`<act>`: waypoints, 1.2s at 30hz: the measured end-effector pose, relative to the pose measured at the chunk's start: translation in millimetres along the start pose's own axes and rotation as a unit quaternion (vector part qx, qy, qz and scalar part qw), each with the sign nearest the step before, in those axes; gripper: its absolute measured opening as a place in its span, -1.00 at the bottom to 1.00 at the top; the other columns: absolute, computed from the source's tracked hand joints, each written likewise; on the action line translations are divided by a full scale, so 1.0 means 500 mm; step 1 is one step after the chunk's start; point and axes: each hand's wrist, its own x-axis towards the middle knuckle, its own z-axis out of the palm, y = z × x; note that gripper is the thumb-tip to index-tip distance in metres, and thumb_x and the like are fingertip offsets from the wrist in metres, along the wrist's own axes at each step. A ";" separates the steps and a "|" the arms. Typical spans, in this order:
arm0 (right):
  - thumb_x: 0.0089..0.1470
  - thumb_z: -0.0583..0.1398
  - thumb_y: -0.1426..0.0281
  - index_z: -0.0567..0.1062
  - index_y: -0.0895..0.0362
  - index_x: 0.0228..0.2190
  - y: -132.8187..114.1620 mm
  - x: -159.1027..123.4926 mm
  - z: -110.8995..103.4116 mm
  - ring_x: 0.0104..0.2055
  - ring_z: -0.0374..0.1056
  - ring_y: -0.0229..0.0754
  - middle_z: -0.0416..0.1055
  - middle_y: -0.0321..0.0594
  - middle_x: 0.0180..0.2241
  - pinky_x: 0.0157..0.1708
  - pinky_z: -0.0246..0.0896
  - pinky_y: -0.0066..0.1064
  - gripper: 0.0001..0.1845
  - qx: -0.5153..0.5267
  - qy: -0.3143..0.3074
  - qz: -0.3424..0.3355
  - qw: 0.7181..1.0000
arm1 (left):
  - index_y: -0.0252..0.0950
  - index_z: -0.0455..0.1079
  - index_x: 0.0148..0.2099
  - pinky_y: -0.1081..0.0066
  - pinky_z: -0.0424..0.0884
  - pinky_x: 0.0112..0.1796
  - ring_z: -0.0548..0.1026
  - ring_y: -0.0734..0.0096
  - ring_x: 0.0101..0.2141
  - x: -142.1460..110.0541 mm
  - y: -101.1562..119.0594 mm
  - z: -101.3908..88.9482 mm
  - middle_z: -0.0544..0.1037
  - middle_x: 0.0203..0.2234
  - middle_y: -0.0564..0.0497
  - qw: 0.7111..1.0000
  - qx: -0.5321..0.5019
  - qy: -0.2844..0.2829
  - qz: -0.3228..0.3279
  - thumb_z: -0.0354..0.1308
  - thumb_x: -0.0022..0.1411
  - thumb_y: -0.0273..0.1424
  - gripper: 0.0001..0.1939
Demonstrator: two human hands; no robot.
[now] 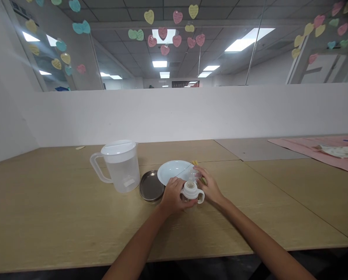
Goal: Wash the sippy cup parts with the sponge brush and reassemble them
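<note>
My left hand (174,195) is wrapped round a baby bottle (190,190) with a white collar, a pale nipple on top and white side handles. Just behind the bottle's top, my right hand (208,184) grips a clear dome-shaped cap (194,174) between its fingers. A white bowl (168,172) sits right behind both hands. Something yellow-green (203,180), partly hidden by my right hand, shows at the bowl's right side; I cannot make out its kind. To the left of my left hand lies a round metal dish (152,186).
A lidded translucent pitcher (123,171) stands left of the metal dish, its handle pointing left. A pink cloth (302,146) with a whitish fabric piece (339,151) covers the table's far right. A white wall (174,114) with windows above closes off the back.
</note>
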 end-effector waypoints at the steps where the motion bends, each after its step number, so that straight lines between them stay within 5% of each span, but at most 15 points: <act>1: 0.03 0.05 0.42 0.34 0.08 0.01 -0.001 0.001 -0.002 0.05 0.24 -0.05 0.22 -0.06 0.10 0.01 0.19 -0.09 -0.54 -0.002 -0.008 -0.008 1.000 | -0.29 0.30 -0.28 0.25 0.25 -0.27 0.39 0.23 -0.36 0.000 0.000 0.001 0.47 -0.43 -0.06 1.000 0.001 0.000 -0.001 0.21 -0.08 0.01 -0.52; 6: 0.11 0.01 0.38 0.37 0.05 0.00 -0.006 0.004 -0.009 0.17 0.12 -0.06 0.23 -0.11 0.12 0.14 0.01 -0.04 -0.59 -0.014 -0.053 -0.037 0.998 | -0.29 0.30 -0.29 0.26 0.27 -0.29 0.39 0.25 -0.37 -0.001 -0.002 0.003 0.46 -0.44 -0.05 1.000 0.002 0.008 0.007 0.22 -0.08 -0.02 -0.53; 11: 0.15 0.01 0.33 0.41 0.04 -0.03 -0.001 0.001 -0.008 0.16 0.14 -0.06 0.24 -0.12 0.12 0.13 0.04 -0.04 -0.62 -0.008 -0.094 -0.031 0.995 | -0.30 0.29 -0.27 0.27 0.27 -0.30 0.40 0.24 -0.36 -0.002 -0.005 0.005 0.46 -0.45 -0.05 1.000 0.007 0.019 0.016 0.22 -0.07 -0.02 -0.52; 15: 0.12 0.03 0.33 0.52 0.09 -0.23 0.006 -0.002 -0.005 0.01 0.30 -0.04 0.38 -0.08 -0.02 0.04 0.15 -0.08 -0.70 -0.018 -0.116 -0.015 0.993 | -0.29 0.30 -0.24 0.27 0.28 -0.28 0.40 0.25 -0.36 -0.003 -0.006 0.004 0.45 -0.44 -0.04 1.000 0.004 0.013 0.018 0.22 -0.06 -0.03 -0.53; 23: 0.17 -0.03 0.23 0.46 0.11 -0.25 -0.022 -0.014 -0.007 -0.18 0.35 -0.13 0.45 -0.15 -0.27 -0.11 0.21 -0.25 -0.66 0.026 -0.031 0.009 0.999 | -0.28 0.31 -0.25 0.26 0.28 -0.27 0.38 0.25 -0.36 -0.002 -0.005 0.004 0.44 -0.45 -0.04 1.000 -0.009 0.010 0.014 0.24 -0.08 -0.04 -0.53; 28: 0.03 0.12 0.07 0.36 0.12 -0.25 -0.059 -0.029 0.005 -0.22 0.27 -0.12 0.34 -0.18 -0.29 -0.19 0.19 -0.30 -0.61 -0.001 -0.070 -0.067 0.995 | -0.28 0.29 -0.29 0.26 0.27 -0.28 0.36 0.27 -0.38 -0.003 -0.002 0.004 0.43 -0.45 -0.03 1.000 -0.016 0.010 0.002 0.20 -0.05 -0.10 -0.61; 36: -0.06 0.21 0.10 0.31 0.10 -0.32 -0.073 -0.024 0.009 -0.26 0.23 -0.11 0.26 -0.22 -0.33 -0.24 0.16 -0.33 -0.63 0.028 -0.075 -0.028 0.996 | -0.28 0.30 -0.24 0.27 0.27 -0.27 0.36 0.25 -0.35 -0.003 0.000 -0.002 0.44 -0.42 -0.04 0.999 -0.039 -0.012 -0.005 0.17 0.02 -0.12 -0.64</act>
